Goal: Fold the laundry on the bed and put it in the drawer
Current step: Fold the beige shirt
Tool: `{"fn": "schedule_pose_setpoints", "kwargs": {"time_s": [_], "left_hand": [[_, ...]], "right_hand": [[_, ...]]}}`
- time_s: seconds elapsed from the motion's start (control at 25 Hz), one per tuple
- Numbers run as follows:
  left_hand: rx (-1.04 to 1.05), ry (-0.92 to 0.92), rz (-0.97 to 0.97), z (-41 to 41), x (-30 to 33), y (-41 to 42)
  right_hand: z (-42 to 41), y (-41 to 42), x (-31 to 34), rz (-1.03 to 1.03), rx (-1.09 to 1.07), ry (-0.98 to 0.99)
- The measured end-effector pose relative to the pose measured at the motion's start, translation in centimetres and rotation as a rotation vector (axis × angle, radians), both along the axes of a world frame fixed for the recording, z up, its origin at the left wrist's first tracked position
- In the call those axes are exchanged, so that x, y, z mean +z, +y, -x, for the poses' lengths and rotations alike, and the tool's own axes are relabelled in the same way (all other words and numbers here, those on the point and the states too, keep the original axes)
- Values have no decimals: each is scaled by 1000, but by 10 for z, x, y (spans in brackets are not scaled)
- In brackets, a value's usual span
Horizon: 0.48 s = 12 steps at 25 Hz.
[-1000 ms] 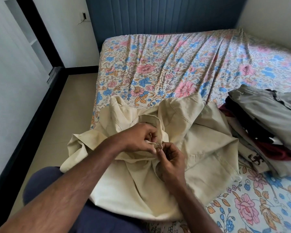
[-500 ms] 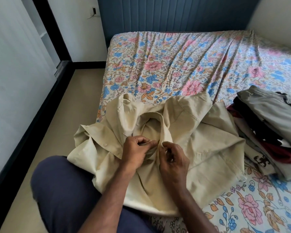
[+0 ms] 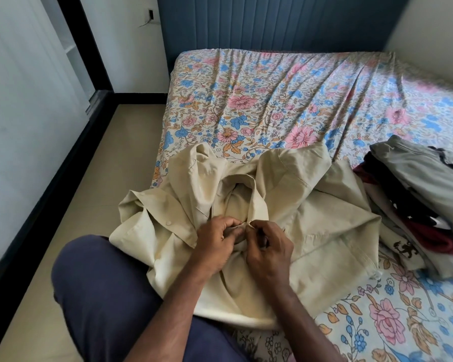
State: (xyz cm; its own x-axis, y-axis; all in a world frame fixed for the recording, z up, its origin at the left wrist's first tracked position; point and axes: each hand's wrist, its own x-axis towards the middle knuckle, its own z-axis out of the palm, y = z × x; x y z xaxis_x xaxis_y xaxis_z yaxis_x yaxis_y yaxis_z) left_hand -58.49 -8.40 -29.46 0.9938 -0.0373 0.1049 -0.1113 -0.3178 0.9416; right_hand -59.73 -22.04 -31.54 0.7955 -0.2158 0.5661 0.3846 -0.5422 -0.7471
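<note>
Both hands at the collar of a cream button-up cotton shirt [image 3: 311, 231] on the bed.

The shirt lies crumpled at the near edge of the bed w/ the floral pink-and-blue sheet [image 3: 272, 100], its lower part draped over the person's lap in dark navy trousers [image 3: 102, 296]. Left hand [image 3: 216, 242] and right hand [image 3: 268, 246] sit side by side, nearly touching, just below the collar opening; each grip is clamped on the front placket fabric, fingers curled, thumbs pinching (looks like a button spot, but too small to tell). To the right, touching the shirt's edge, a stack of folded clothes in grey, maroon, black and white [image 3: 424, 205]. Dark blue padded headboard [image 3: 272, 22] at the far end; beige floor [image 3: 102, 165] on the left.
</note>
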Motion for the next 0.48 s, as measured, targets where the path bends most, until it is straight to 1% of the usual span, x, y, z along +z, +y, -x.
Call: {"fn": "schedule_pose_setpoints", "kwargs": {"time_s": [0.08,0.12,0.16,0.24,0.32,0.4,0.48], "left_hand": [[69,-197,-409,-2,-12,2],[97,-275,-542,-3,-16,2],[109,-343,-623,-3,-13,2],[105,-453,-712,-2,-9,2],[87,-498,-755,-1,-7,1],[56,-456,-749,-3,-8,-2],[23,-412,-715,-4,-10,-3]], "right_hand": [[0,-1,0,59,30,6],[-1,-3,0,100,50,18],[-2,-5,1,148,71,36],[-4,-12,1,243,108,62],[-3,-21,3,302,169,44],[-2,-32,7,346,256,54],[-7,-45,15,388,351,104]]}}
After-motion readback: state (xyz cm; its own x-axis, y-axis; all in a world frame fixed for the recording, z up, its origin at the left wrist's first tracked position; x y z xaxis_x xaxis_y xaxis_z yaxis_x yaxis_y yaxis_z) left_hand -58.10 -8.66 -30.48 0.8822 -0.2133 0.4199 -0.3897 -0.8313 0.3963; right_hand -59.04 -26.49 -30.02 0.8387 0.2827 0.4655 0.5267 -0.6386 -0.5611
